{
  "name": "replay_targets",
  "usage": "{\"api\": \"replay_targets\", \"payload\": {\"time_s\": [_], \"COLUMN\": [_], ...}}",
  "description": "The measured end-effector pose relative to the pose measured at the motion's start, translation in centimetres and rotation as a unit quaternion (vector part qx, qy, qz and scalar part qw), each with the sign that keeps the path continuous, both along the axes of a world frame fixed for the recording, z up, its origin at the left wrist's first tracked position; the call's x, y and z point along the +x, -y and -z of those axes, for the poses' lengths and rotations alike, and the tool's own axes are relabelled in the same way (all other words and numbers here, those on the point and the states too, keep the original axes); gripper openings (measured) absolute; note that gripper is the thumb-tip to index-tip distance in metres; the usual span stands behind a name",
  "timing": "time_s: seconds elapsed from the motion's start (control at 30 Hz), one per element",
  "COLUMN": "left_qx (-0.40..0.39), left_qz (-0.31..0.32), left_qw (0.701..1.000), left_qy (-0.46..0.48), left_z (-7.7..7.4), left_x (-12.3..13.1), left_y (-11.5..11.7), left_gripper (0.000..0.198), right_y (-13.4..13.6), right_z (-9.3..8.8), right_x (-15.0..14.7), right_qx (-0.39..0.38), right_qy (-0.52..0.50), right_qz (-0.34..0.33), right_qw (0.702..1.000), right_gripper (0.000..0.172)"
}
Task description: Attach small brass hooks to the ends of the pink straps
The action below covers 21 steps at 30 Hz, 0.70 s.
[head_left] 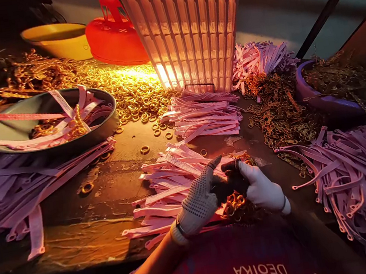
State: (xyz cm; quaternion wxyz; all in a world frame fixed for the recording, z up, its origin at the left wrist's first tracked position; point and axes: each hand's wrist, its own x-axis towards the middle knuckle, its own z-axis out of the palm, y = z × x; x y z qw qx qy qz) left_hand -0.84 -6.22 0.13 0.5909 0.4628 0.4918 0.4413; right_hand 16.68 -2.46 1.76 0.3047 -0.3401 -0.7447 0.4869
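Note:
Near the table's front edge, my two gloved hands meet with fingertips close together. My left hand point(197, 197), in a dotted white glove, has its index finger stretched forward and its other fingers curled in shadow. My right hand point(263, 186), in a plain white glove, has its fingers bent in toward the left. Both look closed, but whatever lies between the dark fingertips is hidden. Just below and between them is a small heap of gold rings and chain point(237, 202). Pink straps point(167, 195) with small end loops lie in a pile under and left of my left hand.
Behind are another strap stack point(203, 115), many gold rings point(138, 97), a red lamp point(115, 39) and a ribbed panel point(192, 29). A green bowl point(4, 128) and yellow bowl point(52, 35) stand left. Right are chains point(279, 108), a purple basin point(323, 101) and straps point(359, 174).

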Motion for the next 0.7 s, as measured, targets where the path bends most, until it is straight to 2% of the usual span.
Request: {"api": "replay_targets", "payload": {"time_s": [0.07, 0.17, 0.23, 0.3, 0.37, 0.43, 0.5, 0.57, 0.63, 0.7], "left_qx": [-0.017, -0.048, -0.064, -0.069, -0.070, -0.079, -0.101, -0.122, -0.123, -0.104], "left_qz": [0.003, -0.017, -0.030, -0.037, -0.041, -0.045, -0.054, -0.071, -0.094, -0.119], "left_qw": [0.999, 0.993, 0.984, 0.976, 0.970, 0.965, 0.959, 0.951, 0.945, 0.944], "left_qy": [0.033, 0.107, 0.161, 0.206, 0.230, 0.244, 0.258, 0.274, 0.287, 0.290], "left_z": [-0.2, -0.5, -0.5, -0.4, -0.2, 0.0, 0.0, -0.2, -0.5, -1.0], "left_x": [0.0, 0.2, 0.2, 0.3, 0.3, 0.5, 0.7, 0.9, 1.1, 1.0], "left_y": [0.3, 0.8, 1.0, 1.2, 1.3, 1.2, 0.8, 0.2, -0.2, -0.6], "left_gripper": [0.063, 0.052, 0.049, 0.050, 0.051, 0.050, 0.047, 0.046, 0.046, 0.045], "right_y": [0.2, 0.8, 1.4, 2.1, 2.5, 2.7, 2.7, 2.7, 2.9, 2.9], "right_z": [0.1, 0.1, -0.1, -0.2, -0.3, -0.3, -0.2, -0.2, 0.0, 0.3], "right_x": [-0.2, -0.2, -0.1, -0.1, -0.2, -0.6, -1.2, -1.7, -2.1, -2.1], "right_qx": [-0.041, -0.049, -0.016, 0.049, 0.125, 0.187, 0.232, 0.263, 0.272, 0.248], "right_qy": [-0.030, -0.036, 0.004, 0.092, 0.216, 0.328, 0.398, 0.431, 0.442, 0.434], "right_qz": [0.014, 0.028, 0.038, 0.062, 0.080, 0.089, 0.100, 0.119, 0.125, 0.115], "right_qw": [0.999, 0.998, 0.999, 0.993, 0.965, 0.922, 0.882, 0.855, 0.845, 0.858], "right_gripper": [0.030, 0.032, 0.031, 0.026, 0.018, 0.009, 0.004, 0.006, 0.009, 0.012]}}
